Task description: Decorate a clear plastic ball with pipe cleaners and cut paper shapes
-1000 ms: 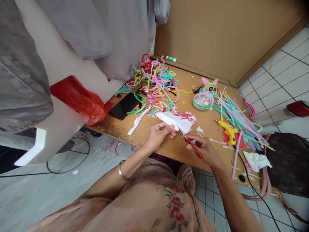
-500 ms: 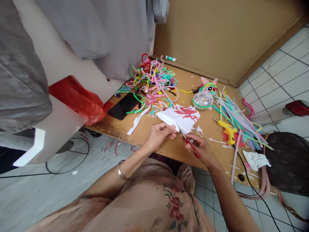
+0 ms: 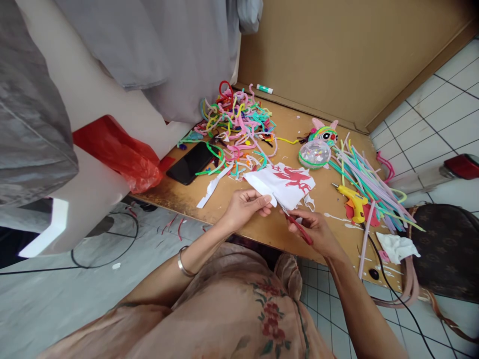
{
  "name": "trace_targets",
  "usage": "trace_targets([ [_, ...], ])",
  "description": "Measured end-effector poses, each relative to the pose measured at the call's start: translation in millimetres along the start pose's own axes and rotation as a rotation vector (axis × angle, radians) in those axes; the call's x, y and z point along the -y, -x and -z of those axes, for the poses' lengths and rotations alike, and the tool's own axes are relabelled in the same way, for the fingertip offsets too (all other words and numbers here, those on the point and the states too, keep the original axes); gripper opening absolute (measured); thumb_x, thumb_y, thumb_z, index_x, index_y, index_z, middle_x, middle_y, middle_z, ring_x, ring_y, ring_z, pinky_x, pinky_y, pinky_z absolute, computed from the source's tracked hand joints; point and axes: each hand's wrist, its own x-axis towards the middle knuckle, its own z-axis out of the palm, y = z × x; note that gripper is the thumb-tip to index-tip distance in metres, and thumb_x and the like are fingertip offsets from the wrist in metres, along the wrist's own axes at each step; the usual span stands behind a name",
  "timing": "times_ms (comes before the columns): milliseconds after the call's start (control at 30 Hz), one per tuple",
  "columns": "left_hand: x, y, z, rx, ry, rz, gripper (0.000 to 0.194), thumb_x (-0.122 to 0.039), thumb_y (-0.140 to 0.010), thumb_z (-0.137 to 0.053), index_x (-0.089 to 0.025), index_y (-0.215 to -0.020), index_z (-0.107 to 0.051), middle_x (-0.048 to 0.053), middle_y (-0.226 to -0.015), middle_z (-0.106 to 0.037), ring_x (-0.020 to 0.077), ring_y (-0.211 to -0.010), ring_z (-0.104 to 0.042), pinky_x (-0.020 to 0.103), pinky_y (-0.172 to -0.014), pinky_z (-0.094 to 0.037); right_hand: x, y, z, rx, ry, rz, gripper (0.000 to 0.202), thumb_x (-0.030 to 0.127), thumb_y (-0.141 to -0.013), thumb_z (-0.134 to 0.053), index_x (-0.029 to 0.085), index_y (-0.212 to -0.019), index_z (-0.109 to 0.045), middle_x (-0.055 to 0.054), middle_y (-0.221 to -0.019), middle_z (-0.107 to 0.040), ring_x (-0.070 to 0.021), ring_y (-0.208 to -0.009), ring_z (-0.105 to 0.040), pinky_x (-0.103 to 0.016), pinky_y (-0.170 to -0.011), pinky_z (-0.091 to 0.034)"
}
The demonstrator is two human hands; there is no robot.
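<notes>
My left hand (image 3: 247,207) pinches the near edge of a white sheet of paper (image 3: 264,180) with a red printed pattern. Red-handled scissors (image 3: 300,230) are gripped in my right hand (image 3: 313,230), and their blades meet the paper's near edge just right of my left fingertips. Part of the handles is hidden by my fingers. A torn strip of white paper (image 3: 214,186) lies to the left, and a small curled scrap (image 3: 309,201) lies by the sheet's right side.
Behind the paper is a tangled heap of colourful pipe cleaners (image 3: 239,117), with a black phone (image 3: 190,162) on its left. To the right are a clear round container (image 3: 315,153), a yellow glue gun (image 3: 354,203), a bundle of pipe cleaners (image 3: 368,179) and a brown bag (image 3: 445,252).
The paper has shifted and turned slightly to the right. My right hand and the scissors have moved a little right, while my left hand keeps its pinch on the edge.
</notes>
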Motion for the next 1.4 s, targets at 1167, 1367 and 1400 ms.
trace_targets([
  [1167, -4.8, -0.7, 33.6, 0.096, -0.304, 0.155, 0.044, -0.053, -0.065, -0.079, -0.012, -0.066, -0.064, 0.000, -0.057, -0.063, 0.0063, -0.050, -0.055, 0.018, -0.052, -0.045, -11.9, -6.0, 7.5, 0.344, -0.021, -0.219, 0.052, 0.062, -0.072, -0.070, 0.019, -0.098, -0.057, 0.005, -0.068, -0.047, -0.0068, -0.053, -0.034, -0.021, -0.046, -0.023],
  [1367, -1.7, -5.7, 34.4, 0.106, -0.256, 0.212, 0.044, -0.051, -0.061, -0.082, -0.011, -0.065, -0.063, 0.000, -0.059, -0.063, 0.0056, -0.049, -0.054, 0.018, -0.050, -0.044, -6.9, -12.8, 3.7, 0.298, -0.036, -0.223, 0.049, 0.058, -0.067, -0.075, 0.019, -0.092, -0.059, 0.004, -0.070, -0.050, -0.0067, -0.053, -0.038, -0.022, -0.049, -0.028],
  [1400, -1.2, -6.3, 33.7, 0.106, -0.246, 0.221, 0.044, -0.051, -0.060, -0.082, -0.011, -0.064, -0.063, 0.000, -0.059, -0.063, 0.0055, -0.049, -0.054, 0.018, -0.049, -0.044, -6.7, -13.7, 2.8, 0.286, -0.039, -0.232, 0.048, 0.056, -0.067, -0.076, 0.019, -0.092, -0.059, 0.005, -0.070, -0.050, -0.0064, -0.052, -0.037, -0.022, -0.049, -0.028],
])
